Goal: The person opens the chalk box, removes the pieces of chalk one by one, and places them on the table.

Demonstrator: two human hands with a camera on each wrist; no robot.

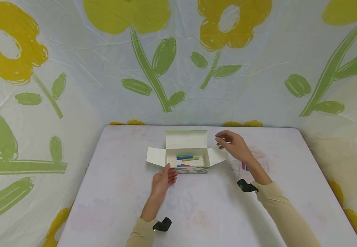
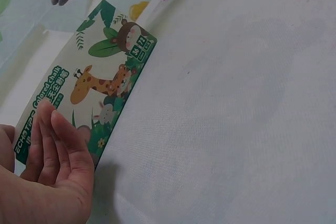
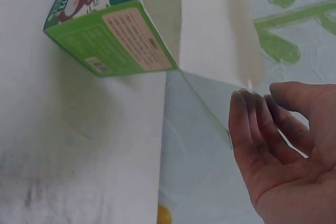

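Observation:
A chalk box (image 1: 194,170) with animal pictures lies on the table, its lid and side flaps spread. Blue, green, yellow-green and red chalk sticks (image 1: 191,159) lie inside it. My left hand (image 1: 161,183) grips the box's front left corner, thumb at the top edge and fingers against the printed side (image 2: 100,85). Beyond the right flap (image 1: 217,156), my right hand (image 1: 235,145) is raised with fingers loosely bent and nothing between them. In the right wrist view the fingertips (image 3: 239,100) are close to a white flap (image 3: 218,35); whether they touch it I cannot tell.
Pink and blue chalk sticks (image 1: 243,165) lie on the table right of the box, partly hidden by my right forearm. Reddish smudges mark the white tabletop (image 1: 203,219) there. A flower-printed cloth (image 1: 181,85) hangs behind and beside the table.

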